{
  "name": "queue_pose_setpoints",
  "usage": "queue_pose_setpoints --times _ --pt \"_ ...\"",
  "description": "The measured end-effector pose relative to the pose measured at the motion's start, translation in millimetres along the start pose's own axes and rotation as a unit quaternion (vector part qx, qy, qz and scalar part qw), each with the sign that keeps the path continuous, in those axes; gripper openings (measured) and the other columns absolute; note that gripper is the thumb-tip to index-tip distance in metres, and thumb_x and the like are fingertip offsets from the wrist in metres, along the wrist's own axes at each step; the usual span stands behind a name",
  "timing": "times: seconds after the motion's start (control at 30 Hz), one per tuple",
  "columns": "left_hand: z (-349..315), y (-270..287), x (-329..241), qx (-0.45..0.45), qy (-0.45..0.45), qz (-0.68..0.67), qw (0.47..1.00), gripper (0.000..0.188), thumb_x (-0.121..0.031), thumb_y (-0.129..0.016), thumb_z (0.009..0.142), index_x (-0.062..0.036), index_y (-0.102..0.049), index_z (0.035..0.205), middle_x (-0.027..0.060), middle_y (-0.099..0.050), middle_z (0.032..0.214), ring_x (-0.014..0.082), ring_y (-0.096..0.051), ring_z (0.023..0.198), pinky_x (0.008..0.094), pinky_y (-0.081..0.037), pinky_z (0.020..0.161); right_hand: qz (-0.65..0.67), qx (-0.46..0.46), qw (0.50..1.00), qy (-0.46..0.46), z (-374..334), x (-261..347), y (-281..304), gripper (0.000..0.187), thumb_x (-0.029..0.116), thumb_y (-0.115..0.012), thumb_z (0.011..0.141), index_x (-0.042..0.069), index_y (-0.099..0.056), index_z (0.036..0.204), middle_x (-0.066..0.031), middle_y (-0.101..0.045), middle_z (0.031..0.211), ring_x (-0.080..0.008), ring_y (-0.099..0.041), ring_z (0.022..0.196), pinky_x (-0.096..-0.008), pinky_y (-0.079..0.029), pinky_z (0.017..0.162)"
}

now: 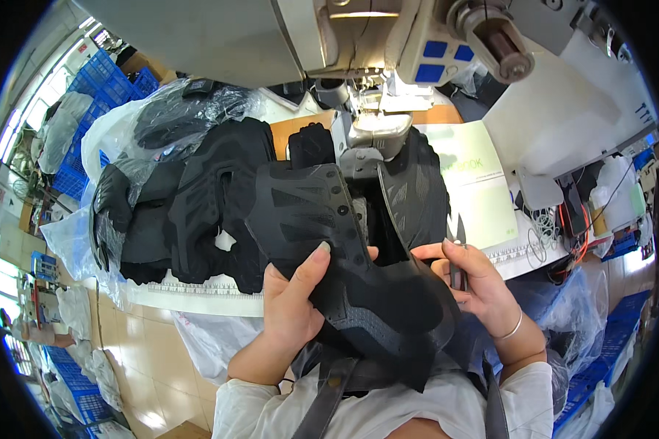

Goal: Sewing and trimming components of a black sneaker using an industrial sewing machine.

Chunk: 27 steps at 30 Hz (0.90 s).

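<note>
A black shoe upper lies across my lap and the table edge, its lace opening spread toward the sewing machine. My left hand grips its left side, thumb on top and the other fingers mostly hidden beneath. At the right edge of the opening, the index fingertip of my right hand touches the upper. Small dark scissors sit among the curled fingers of that hand, blades pointing away from me. The far end of the upper reaches close to the machine's post.
More black shoe uppers are heaped left of the machine, beside clear plastic bags. A pale green paper sheet lies on the right. A ruler strip runs along the table's front edge. Blue crates stand on both sides.
</note>
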<state>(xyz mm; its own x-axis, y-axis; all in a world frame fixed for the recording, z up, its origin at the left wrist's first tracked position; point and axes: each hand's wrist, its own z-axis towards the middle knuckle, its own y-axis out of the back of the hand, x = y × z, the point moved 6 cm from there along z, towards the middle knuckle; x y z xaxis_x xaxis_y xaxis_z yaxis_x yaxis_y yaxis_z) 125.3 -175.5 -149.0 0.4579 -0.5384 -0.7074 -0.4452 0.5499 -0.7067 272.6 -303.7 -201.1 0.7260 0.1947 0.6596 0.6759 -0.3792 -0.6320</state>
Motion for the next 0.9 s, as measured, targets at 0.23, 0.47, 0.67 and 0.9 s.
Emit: queue_pose_setpoints --times 0.23,0.47,0.67,0.9 --pt "8.1 -3.2 -18.4 -0.029 -0.041 0.154 0.987 0.033 -0.002 -0.048 0.082 0.0074 -0.044 0.113 0.0205 -0.059 0.099 0.0252 -0.061 0.088 0.0358 -0.052 0.076 -0.006 0.016 1.0 0.014 1.9 6.5 -12.0 0.046 0.023 -0.052 0.086 -0.009 -0.041 0.118 -0.0182 -0.058 0.105 -0.0208 -0.06 0.093 -0.0288 -0.048 0.083" --pt "13.4 -4.9 -16.9 -0.013 -0.098 0.245 0.965 0.036 0.002 -0.047 0.081 0.0077 -0.04 0.116 0.0215 -0.057 0.105 0.028 -0.057 0.099 0.0345 -0.047 0.084 -0.049 -0.041 0.959 0.275 -9.8 45.0 -25.9 0.039 0.002 -0.049 0.079 -0.007 -0.043 0.116 -0.0168 -0.058 0.102 -0.0239 -0.061 0.086 -0.0336 -0.052 0.074" --pt "13.8 -16.2 -24.6 -0.01 -0.421 0.448 0.789 0.023 0.003 -0.049 0.083 0.0047 -0.048 0.105 0.0081 -0.058 0.091 0.0152 -0.057 0.082 0.0264 -0.044 0.078 0.052 -0.087 0.961 0.257 12.6 40.0 -7.6 0.033 0.003 -0.049 0.08 -0.004 -0.044 0.112 -0.0129 -0.058 0.095 -0.0209 -0.062 0.081 -0.0322 -0.052 0.073" --pt "48.5 11.3 -10.2 -0.093 -0.05 0.101 0.989 0.027 0.004 -0.049 0.081 -0.0004 -0.045 0.108 0.008 -0.055 0.101 0.0147 -0.054 0.091 0.0279 -0.042 0.083 -0.012 -0.116 0.91 0.398 14.2 55.9 -15.8 0.028 0.005 -0.048 0.081 -0.004 -0.047 0.108 -0.0121 -0.06 0.091 -0.0187 -0.061 0.082 -0.0319 -0.052 0.072"
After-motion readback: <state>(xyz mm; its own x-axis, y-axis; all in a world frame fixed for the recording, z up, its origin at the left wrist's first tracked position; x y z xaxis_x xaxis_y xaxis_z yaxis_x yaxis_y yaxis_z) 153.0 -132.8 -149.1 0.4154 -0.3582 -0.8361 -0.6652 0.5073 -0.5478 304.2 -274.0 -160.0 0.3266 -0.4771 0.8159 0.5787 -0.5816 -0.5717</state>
